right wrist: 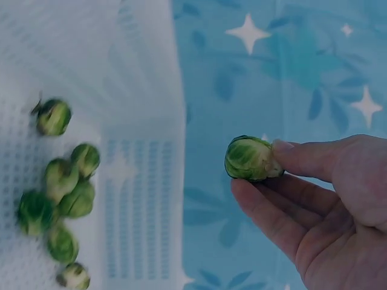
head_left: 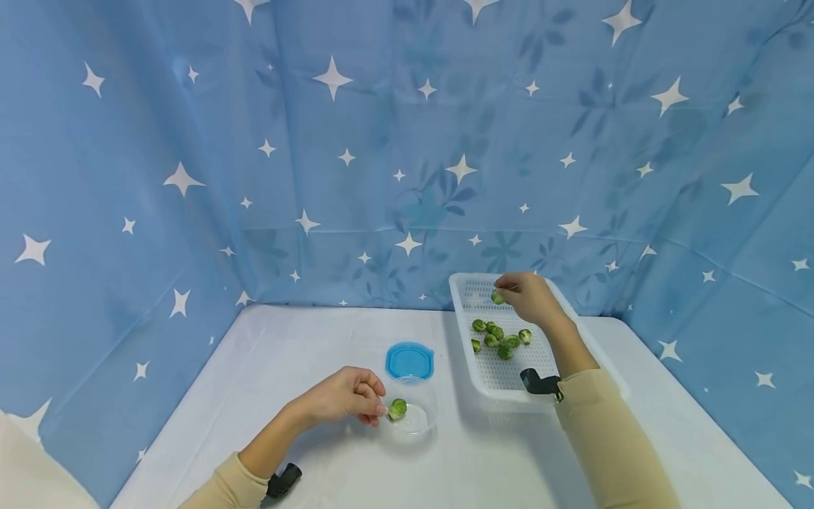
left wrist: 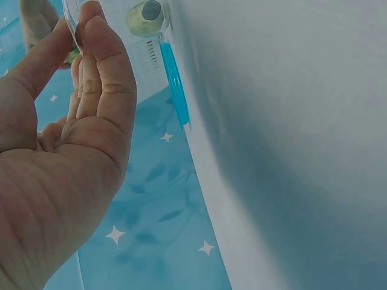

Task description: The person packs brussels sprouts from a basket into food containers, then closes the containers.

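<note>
My right hand (head_left: pixel 529 297) pinches a Brussels sprout (right wrist: pixel 251 158) between thumb and fingertips, over the far part of a white perforated basket (head_left: pixel 467 353). More Brussels sprouts (head_left: pixel 499 334) lie loosely grouped on the basket's floor. In the head view, my left hand (head_left: pixel 348 397) is at the left side of a small clear round container (head_left: pixel 430 413). The left wrist view has its thumb and fingers pinching the container's thin rim (left wrist: pixel 71 21). Inside the container sits one sprout (head_left: pixel 397 408).
A blue lid (head_left: pixel 410 360) lies on the white tablecloth (head_left: pixel 305 339) just behind the clear container. Blue curtains (head_left: pixel 381 177) with white stars surround the table at the back and both sides. The basket stands to the right.
</note>
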{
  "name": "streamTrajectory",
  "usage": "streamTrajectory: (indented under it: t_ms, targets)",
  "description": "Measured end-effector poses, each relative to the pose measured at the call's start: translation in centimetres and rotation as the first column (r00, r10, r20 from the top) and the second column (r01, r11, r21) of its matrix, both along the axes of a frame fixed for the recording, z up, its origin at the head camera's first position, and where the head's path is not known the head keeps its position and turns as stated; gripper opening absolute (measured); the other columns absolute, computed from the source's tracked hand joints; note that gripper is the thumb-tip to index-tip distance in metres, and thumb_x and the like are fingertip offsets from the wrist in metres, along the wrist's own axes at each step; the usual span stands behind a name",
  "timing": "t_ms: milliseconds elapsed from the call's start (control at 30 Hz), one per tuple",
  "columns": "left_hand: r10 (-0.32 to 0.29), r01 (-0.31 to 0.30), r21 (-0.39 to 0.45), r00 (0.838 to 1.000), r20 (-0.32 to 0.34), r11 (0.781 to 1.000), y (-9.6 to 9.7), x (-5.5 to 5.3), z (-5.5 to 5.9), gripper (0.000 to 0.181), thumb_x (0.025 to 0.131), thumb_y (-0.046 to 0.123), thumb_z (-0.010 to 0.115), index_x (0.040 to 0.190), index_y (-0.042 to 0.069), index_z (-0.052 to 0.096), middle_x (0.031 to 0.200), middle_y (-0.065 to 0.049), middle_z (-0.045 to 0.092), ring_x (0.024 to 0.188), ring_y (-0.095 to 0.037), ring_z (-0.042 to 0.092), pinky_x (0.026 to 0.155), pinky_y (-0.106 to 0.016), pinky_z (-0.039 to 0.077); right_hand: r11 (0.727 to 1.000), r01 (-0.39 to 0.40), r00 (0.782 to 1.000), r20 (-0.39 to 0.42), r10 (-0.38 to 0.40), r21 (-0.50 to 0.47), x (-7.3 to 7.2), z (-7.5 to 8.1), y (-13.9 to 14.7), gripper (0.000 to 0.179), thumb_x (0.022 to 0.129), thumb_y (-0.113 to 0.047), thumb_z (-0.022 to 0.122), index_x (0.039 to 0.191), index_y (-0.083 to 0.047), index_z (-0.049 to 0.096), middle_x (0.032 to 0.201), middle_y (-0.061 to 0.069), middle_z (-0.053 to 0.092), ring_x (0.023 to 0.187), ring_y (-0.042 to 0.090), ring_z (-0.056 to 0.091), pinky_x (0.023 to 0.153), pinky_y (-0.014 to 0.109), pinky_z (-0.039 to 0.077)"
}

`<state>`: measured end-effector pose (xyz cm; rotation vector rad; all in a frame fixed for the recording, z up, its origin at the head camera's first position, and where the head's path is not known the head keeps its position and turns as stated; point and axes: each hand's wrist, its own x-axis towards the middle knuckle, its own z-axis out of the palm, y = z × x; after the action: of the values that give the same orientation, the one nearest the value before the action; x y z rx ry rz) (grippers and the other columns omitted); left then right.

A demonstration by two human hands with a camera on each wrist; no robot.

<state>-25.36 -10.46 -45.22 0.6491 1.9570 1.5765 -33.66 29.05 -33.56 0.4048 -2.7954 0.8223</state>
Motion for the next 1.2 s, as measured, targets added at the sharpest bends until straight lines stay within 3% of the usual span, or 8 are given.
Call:
streamTrajectory:
  t_ms: [167,400,833,1200]
  targets:
    - [0.012,-0.012,-0.006,1.000,-0.007,1.000,0.0,0.1,0.1,0.034,0.096,0.011,0.075,0.117,-0.012,0.059,0.093,-0.023,0.075,0.077,-0.021,0.074,0.076,-0.037,0.065,0.996,-0.071,0.997,-0.048,0.068,-0.058,1.3,1.0,-2.1,0.028,0.107,-0.013,0.059,0.130,0.000,0.069,0.125,0.021,0.072,0.117,0.040,0.067,0.096,0.057,0.057]
    - [0.018,-0.018,-0.003,1.000,-0.007,1.000,-0.2,0.5,0.1,0.031,0.097,0.010,0.074,0.116,-0.011,0.060,0.092,-0.021,0.075,0.078,-0.022,0.074,0.076,-0.040,0.065,0.983,-0.159,0.981,-0.124,0.147,-0.094,3.3,1.3,-4.8,0.024,0.105,-0.011,0.063,0.126,-0.004,0.072,0.121,0.015,0.075,0.111,0.034,0.071,0.091,0.052,0.060]
    - [0.006,-0.006,-0.002,1.000,-0.011,1.000,0.2,0.4,0.0,0.035,0.097,0.013,0.075,0.117,-0.011,0.060,0.088,-0.012,0.076,0.078,-0.022,0.074,0.079,-0.041,0.065,0.947,-0.290,0.942,-0.219,0.256,-0.139,5.7,-0.1,-7.0,0.020,0.101,-0.003,0.066,0.116,-0.005,0.079,0.117,0.010,0.077,0.107,0.028,0.073,0.091,0.045,0.063]
    - [0.007,-0.007,-0.004,1.000,-0.013,1.000,0.2,0.2,0.0,0.036,0.096,0.013,0.075,0.118,-0.012,0.059,0.087,-0.010,0.076,0.077,-0.021,0.074,0.077,-0.040,0.065,0.941,-0.287,0.948,-0.198,0.251,-0.180,6.1,-2.0,-7.8,0.021,0.102,-0.006,0.065,0.119,-0.007,0.078,0.117,0.008,0.077,0.103,0.024,0.074,0.090,0.043,0.063]
